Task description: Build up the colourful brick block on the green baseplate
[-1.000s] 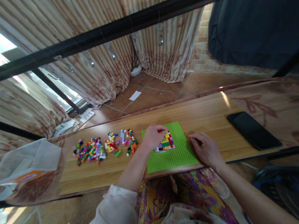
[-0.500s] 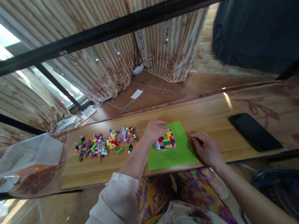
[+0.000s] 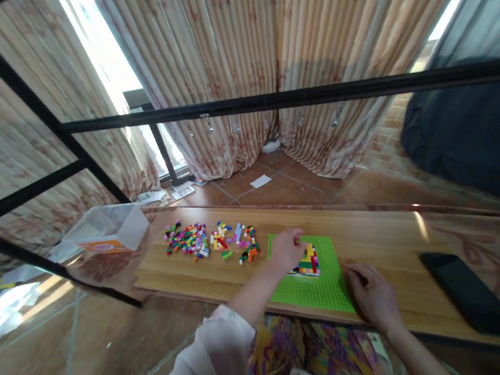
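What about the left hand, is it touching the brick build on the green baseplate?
Touching. The head view shows the left hand resting its fingers on the brick build, no gap visible.

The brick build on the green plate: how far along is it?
Done: a small multicoloured block stands on the plate. In hand: the left hand is at the block's left corner, perhaps pressing a brick; the right hand rests at the plate's right edge. Left: most of the plate is bare and many loose bricks lie beside it, so it looks early.
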The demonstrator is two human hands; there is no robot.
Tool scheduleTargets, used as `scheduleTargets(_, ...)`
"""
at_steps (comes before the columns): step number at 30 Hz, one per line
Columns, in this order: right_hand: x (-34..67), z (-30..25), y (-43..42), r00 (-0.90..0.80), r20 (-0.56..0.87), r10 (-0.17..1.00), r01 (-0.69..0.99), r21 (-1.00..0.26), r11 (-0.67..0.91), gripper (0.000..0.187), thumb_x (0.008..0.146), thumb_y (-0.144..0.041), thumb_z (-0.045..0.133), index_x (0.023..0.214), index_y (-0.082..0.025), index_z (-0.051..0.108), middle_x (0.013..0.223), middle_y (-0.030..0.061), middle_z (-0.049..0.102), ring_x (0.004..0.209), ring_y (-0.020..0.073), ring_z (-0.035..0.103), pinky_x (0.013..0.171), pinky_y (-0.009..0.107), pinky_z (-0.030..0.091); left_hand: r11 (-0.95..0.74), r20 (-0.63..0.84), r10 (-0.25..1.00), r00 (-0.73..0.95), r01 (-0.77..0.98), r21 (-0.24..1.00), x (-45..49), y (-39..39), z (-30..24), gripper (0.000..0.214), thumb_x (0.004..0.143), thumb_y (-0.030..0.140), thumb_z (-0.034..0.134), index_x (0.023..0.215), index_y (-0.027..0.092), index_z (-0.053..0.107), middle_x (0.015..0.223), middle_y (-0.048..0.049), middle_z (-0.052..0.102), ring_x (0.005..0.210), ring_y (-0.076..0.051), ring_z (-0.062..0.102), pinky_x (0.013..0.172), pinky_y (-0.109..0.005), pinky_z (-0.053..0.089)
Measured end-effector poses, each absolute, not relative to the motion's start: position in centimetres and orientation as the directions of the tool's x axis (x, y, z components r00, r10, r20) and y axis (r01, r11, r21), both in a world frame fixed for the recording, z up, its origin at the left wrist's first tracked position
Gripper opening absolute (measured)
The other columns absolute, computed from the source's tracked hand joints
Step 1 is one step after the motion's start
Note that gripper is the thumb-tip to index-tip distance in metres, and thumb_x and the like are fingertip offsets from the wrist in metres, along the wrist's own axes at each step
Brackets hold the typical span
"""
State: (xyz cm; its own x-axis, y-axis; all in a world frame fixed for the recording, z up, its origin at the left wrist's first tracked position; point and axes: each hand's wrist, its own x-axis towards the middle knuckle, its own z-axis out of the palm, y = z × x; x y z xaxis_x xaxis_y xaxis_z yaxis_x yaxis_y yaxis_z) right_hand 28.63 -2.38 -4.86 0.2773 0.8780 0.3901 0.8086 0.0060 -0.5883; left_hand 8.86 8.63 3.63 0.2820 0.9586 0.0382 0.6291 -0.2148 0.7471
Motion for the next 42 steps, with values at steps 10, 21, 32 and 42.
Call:
scheduleTargets(10,29.1,-5.2,-2.4,0.295,0.382,0.876,0.812,-0.583,-0.02,0.038,0.088,-0.047,0.042,0.092,-0.019,0.069,0.094,0.0102,0.07,0.086,0.0237,0.063,0.076,0.036,0.048,0.052,0.098,0.987,-0.128,0.826,0.562,-2.4,11.0,3.4,0.029,0.089,0.022,0.046,0.11,0.017,0.066,0.105,-0.0101,0.071,0.1,-0.021,0.065,0.088,-0.032,0.049)
scheduleTargets(21,28.3,-4.3,-2.5,0.3,0.397,0.868,0.817,-0.576,-0.019,0.037,0.091,-0.043,0.042,0.092,-0.018,0.069,0.094,0.0111,0.07,0.085,0.0223,0.064,0.077,0.035,0.048,0.101,0.017,0.992,-0.121,0.889,0.446,-2.8,15.0,2.8,0.015,0.079,0.017,0.058,0.082,0.01,0.071,0.098,-0.0205,0.07,0.105,-0.031,0.063,0.089,-0.037,0.045)
scheduleTargets(32,27.6,-2.1,-2.3,0.521,0.173,0.836,0.497,-0.858,-0.132,0.034,0.081,-0.047,0.057,0.091,-0.018,0.072,0.096,0.0103,0.072,0.09,0.0241,0.065,0.084,0.039,0.048,0.413,-0.38,0.906,0.184,-0.197,0.889,-1.2,4.1,5.0,0.022,0.069,0.03,0.069,0.086,0.016,0.068,0.081,-0.005,0.07,0.069,-0.013,0.063,0.068,-0.026,0.05)
scheduleTargets(42,18.3,3.6,-4.6,0.272,-0.154,0.95,-0.139,-0.983,-0.119,0.044,0.072,-0.057,0.069,0.091,-0.018,0.074,0.075,0.0034,0.07,0.062,0.0133,0.057,0.061,0.027,0.048,0.67,-0.495,0.732,0.467,-0.363,0.648,4.0,-2.2,4.9,0.023,0.065,0.027,0.073,0.083,0.014,0.07,0.071,-0.003,0.065,0.06,-0.01,0.057,0.059,-0.022,0.046)
